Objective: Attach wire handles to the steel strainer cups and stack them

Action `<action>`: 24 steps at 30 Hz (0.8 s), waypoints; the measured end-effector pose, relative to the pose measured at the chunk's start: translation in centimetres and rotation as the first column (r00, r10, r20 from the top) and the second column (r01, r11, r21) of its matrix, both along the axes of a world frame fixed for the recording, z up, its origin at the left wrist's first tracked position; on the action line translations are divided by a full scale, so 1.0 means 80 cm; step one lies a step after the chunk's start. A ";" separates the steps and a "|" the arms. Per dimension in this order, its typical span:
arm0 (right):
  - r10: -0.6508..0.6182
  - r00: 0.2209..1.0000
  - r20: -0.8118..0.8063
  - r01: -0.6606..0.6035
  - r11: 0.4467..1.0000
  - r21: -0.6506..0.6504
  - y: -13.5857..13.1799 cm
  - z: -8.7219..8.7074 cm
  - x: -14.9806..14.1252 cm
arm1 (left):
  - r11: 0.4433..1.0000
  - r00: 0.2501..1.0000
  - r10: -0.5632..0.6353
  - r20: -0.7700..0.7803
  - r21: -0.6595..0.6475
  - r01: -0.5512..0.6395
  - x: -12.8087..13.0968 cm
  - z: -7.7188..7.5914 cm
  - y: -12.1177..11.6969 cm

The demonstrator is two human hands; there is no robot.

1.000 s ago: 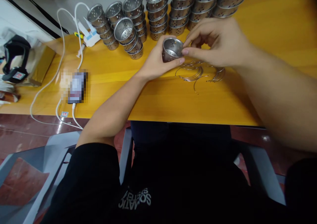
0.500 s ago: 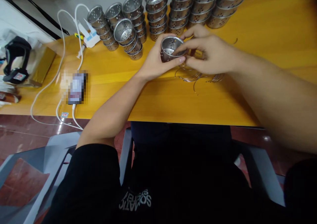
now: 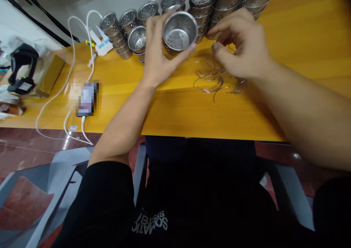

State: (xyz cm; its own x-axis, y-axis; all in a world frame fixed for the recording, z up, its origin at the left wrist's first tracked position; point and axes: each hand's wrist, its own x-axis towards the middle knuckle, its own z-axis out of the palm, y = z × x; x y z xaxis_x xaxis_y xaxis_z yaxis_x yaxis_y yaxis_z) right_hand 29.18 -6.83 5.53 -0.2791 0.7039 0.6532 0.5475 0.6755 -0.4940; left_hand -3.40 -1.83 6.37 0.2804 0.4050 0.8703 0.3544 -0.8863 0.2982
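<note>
A small round steel cup (image 3: 179, 36) with holes in its bottom is in my left hand (image 3: 157, 54). My thumb lies along its near side and the fingers wrap the left side; the cup is raised, its mouth tilted toward me. To the right of the cup, apart from it, is my right hand (image 3: 244, 45). Its fingers are loosely curled, the index tip and thumb stand apart, and I see nothing between them. Thin curved metal wires (image 3: 211, 89) lie in a loose pile on the table below the right hand.
Stacks of perforated steel cups (image 3: 117, 37) line the back of the yellow table (image 3: 175, 112). On the left are a phone (image 3: 88, 98) on a white cable (image 3: 40, 112), a white power strip (image 3: 104, 45) and a cardboard box (image 3: 52, 74) beside a black strapped device (image 3: 23, 67).
My left hand has raised the cup up and to the left, toward the camera. My right hand's fingers reached into the cup half a second ago and have since drawn back to the right.
</note>
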 end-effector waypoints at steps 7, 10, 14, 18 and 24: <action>0.000 1.000 0.007 0.000 0.999 -0.034 0.005 -0.004 0.002 | 0.916 0.937 0.349 -0.003 -0.211 -0.342 -0.039 0.061 -0.027; 0.013 1.000 -0.006 -0.013 0.999 -0.044 0.008 -0.007 0.003 | 0.884 0.949 0.248 -0.194 -0.355 -0.304 -0.027 0.078 -0.066; 0.058 0.998 -0.036 -0.059 0.998 -0.026 0.013 -0.011 0.005 | 0.892 0.961 0.155 -0.231 -0.385 -0.236 -0.005 0.087 -0.104; 0.046 0.999 -0.029 -0.047 0.998 -0.037 0.015 -0.013 0.005 | 0.909 0.955 0.128 -0.268 -0.353 -0.221 0.001 0.083 -0.115; 0.041 0.999 -0.015 -0.041 0.999 -0.028 0.015 -0.013 0.003 | 0.936 0.939 0.063 -0.339 -0.307 -0.174 -0.032 0.058 -0.086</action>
State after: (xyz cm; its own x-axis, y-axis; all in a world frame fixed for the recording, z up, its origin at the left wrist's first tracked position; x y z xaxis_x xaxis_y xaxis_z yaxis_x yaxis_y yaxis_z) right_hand 29.39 -5.66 4.50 -0.2989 0.7100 0.6376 0.5121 0.6831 -0.5207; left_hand -5.95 -8.74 11.05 0.4522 0.6986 0.5545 0.5755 -0.7035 0.4170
